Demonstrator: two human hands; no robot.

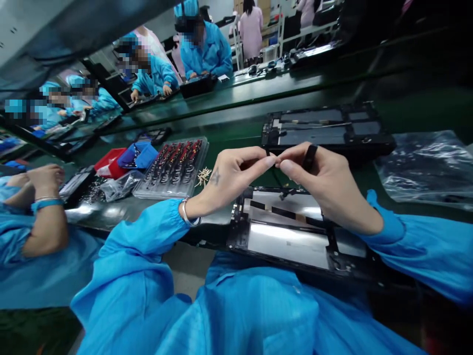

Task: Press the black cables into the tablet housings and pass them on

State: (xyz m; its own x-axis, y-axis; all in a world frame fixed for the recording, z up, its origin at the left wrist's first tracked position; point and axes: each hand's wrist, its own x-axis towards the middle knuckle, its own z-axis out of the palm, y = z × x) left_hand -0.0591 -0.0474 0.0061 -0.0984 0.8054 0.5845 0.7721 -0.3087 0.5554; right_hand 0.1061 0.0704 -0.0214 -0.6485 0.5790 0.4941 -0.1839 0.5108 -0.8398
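My left hand [234, 170] and my right hand [321, 177] meet fingertip to fingertip above an opened tablet-like device [288, 244]. Both pinch at the same spot; whatever lies between the fingers is too small and too covered to name. A black band [309, 157] circles a finger of my right hand. Below the fingertips, a small dark connector-like piece [286, 194] shows over the device's silvery inside; I cannot tell whether it hangs from my fingers. The device lies at the bench's front edge, with long black strips across its pale panels.
Behind my hands lies a second opened device [325, 128], beside a clear plastic bag [424, 167]. To the left are a clear tray [173, 167] of red-and-black parts, small pale sticks [203, 176], a red bin [110, 162] and a blue bin [137, 155]. A co-worker's arm [46, 212] rests at far left.
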